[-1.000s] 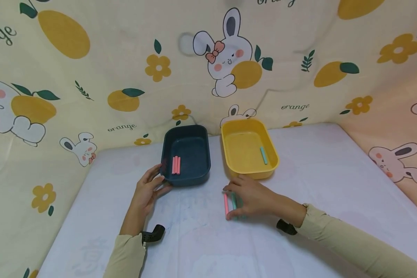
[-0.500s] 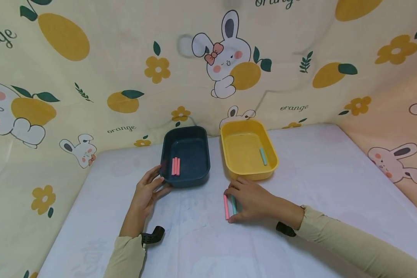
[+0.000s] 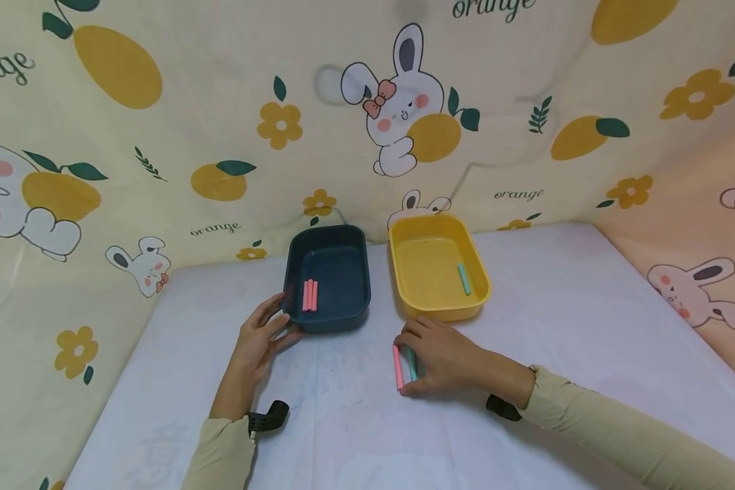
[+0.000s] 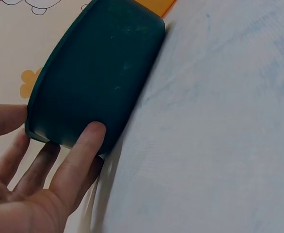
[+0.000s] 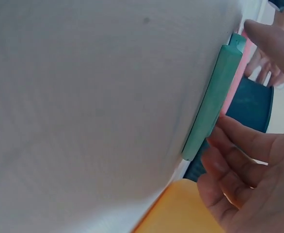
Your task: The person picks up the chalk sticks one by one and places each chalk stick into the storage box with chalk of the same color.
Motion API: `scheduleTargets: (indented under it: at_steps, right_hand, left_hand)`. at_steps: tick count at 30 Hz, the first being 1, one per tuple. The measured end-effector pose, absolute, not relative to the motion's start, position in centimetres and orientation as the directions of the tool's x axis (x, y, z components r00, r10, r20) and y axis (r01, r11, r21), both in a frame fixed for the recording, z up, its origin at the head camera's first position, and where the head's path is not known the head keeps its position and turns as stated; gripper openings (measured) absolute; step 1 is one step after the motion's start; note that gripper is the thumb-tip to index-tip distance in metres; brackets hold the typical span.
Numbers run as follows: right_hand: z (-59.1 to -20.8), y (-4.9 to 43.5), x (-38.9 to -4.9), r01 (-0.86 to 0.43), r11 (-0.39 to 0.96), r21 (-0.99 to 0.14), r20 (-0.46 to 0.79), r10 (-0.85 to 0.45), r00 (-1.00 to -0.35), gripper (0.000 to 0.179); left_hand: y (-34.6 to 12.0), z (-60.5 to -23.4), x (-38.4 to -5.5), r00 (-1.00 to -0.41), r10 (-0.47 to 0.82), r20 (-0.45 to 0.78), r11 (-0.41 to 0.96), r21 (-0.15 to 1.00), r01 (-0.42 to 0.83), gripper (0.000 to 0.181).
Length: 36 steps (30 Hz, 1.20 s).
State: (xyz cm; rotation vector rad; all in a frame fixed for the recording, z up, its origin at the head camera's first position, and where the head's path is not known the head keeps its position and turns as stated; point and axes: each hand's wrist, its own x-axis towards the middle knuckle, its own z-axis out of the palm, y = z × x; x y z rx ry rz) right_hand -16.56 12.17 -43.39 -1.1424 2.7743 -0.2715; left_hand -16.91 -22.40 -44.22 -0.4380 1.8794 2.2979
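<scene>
On the white table, my right hand point(image 3: 430, 355) arches over a pink stick point(image 3: 397, 367) and a teal stick point(image 3: 412, 364) that lie side by side. Thumb and fingers pinch the teal stick point(image 5: 212, 102) at its two ends, and the pink stick point(image 5: 236, 73) lies just beyond it. My left hand point(image 3: 262, 335) rests on the near-left corner of a dark blue tray point(image 3: 356, 309). Its thumb point(image 4: 86, 143) presses the tray's outer wall point(image 4: 98, 73) and its fingers lie straight along the side. Pink sticks point(image 3: 309, 295) lie together in that tray. The yellow tray point(image 3: 404, 289) holds one teal stick point(image 3: 463, 279).
The two trays stand side by side at the back of the table, close to a patterned cloth wall point(image 3: 220, 122) that wraps round the left, back and right. White tabletop point(image 3: 588, 327) stretches to the right of the yellow tray and in front of both hands.
My right hand has drawn in a little over the sticks, so the teal one now lies tight beside the pink one. The left hand and both trays have stayed put.
</scene>
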Motion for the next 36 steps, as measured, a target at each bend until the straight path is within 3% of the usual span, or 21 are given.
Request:
scheduleTargets:
  at_steps: [21,28,36]
  right_hand:
    - [-39.1,12.0,-17.3,-0.683,0.677,-0.273,0.066,-0.696,-0.715,0.075]
    - [-37.9,11.7,-18.3,-0.71,0.665,-0.231,0.096,-0.711,-0.697,0.074]
    - [-37.1,10.7,-19.2,-0.693,0.678,-0.244,0.068,-0.701,-0.71,0.073]
  left_hand:
    - [-22.3,-44.3,-17.0,-0.945,-0.094,-0.312,-0.209,0.935,-0.287,0.053]
    - [-22.5,-44.4,-17.1,-0.947,-0.094,-0.309,-0.203,0.937,-0.285,0.053]
    - [-22.5,-44.4,-17.2,-0.948,-0.081,-0.309,-0.214,0.934,-0.286,0.053]
